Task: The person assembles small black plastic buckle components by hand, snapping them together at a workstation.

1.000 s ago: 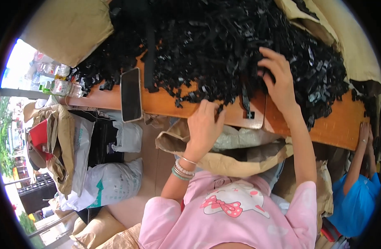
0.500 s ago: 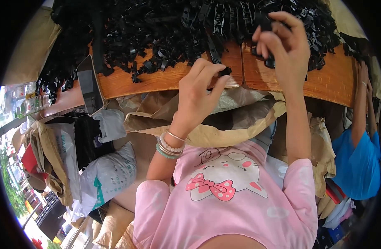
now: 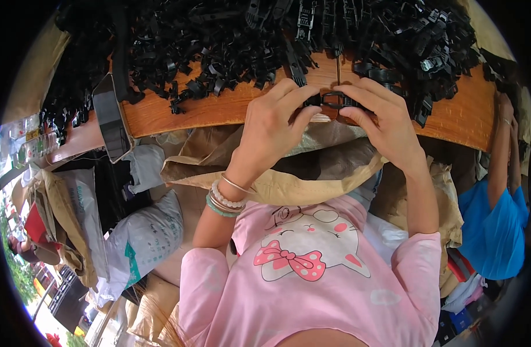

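My left hand (image 3: 275, 115) and my right hand (image 3: 381, 113) face each other above the table's near edge. Pinched in the left fingertips is a small black plastic piece (image 3: 313, 100), mostly covered by them. The right fingers and thumb grip a black buckle-like piece (image 3: 333, 99) with open slots, its right part hidden under the hand. The two pieces meet end to end between the hands; whether they are locked together I cannot tell. Just beyond, a large heap of black plastic parts (image 3: 219, 52) covers the wooden table (image 3: 184, 118).
An open brown sack (image 3: 300, 188) hangs below the table edge before my chest. A phone-like dark device (image 3: 111, 118) leans at the table's left. White sacks (image 3: 150, 237) stand lower left. At far right is another person in blue (image 3: 491, 231), arms at the table.
My right hand has come down and left from above the heap to meet the left hand, bringing a black piece against the left one's. My left hand stays nearly in place.
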A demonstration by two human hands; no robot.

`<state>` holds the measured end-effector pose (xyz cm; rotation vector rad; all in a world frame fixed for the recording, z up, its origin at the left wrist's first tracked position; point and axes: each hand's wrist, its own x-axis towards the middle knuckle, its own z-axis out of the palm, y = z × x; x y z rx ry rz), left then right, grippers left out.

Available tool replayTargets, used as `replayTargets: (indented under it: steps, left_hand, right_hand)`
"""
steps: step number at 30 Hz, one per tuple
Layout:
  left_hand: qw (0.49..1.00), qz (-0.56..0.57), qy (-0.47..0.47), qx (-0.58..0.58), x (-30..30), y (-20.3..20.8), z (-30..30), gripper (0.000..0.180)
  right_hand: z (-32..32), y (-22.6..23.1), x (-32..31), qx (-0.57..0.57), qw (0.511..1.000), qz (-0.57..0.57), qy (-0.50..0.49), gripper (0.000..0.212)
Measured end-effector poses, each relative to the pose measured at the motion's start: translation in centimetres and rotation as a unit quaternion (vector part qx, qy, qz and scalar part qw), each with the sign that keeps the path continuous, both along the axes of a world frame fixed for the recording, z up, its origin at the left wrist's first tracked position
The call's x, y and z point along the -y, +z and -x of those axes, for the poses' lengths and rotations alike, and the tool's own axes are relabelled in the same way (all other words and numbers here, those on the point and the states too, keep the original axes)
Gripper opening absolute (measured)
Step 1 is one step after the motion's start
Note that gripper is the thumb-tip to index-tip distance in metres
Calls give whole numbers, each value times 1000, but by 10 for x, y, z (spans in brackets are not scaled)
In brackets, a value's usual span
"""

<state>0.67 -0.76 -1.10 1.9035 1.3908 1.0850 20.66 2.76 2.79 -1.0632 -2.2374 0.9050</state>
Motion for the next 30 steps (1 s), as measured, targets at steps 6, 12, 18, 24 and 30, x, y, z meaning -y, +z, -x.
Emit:
replayTargets:
  steps: [6,12,18,24,30]
  left_hand:
    - [999,19,-15,29,-1,-1,3,24]
    - [998,15,-51,38,-6,-2,5,23]
    - [998,12,-49,40,-5,2,4,24]
    - [991,99,13,88,12,10,-4,23]
    - [853,286,-73,430,28,21,-7,24]
  right_hand:
    - [9,21,-4,101,992,-50,55,28]
    - [17,34,-18,182,975,-66,107,25]
    - [12,15,-2,124,992,-17,33,25]
    - [3,-3,30,-55,995,12,-80,30]
    - [4,-5,32,-112,993,11,-26,34]
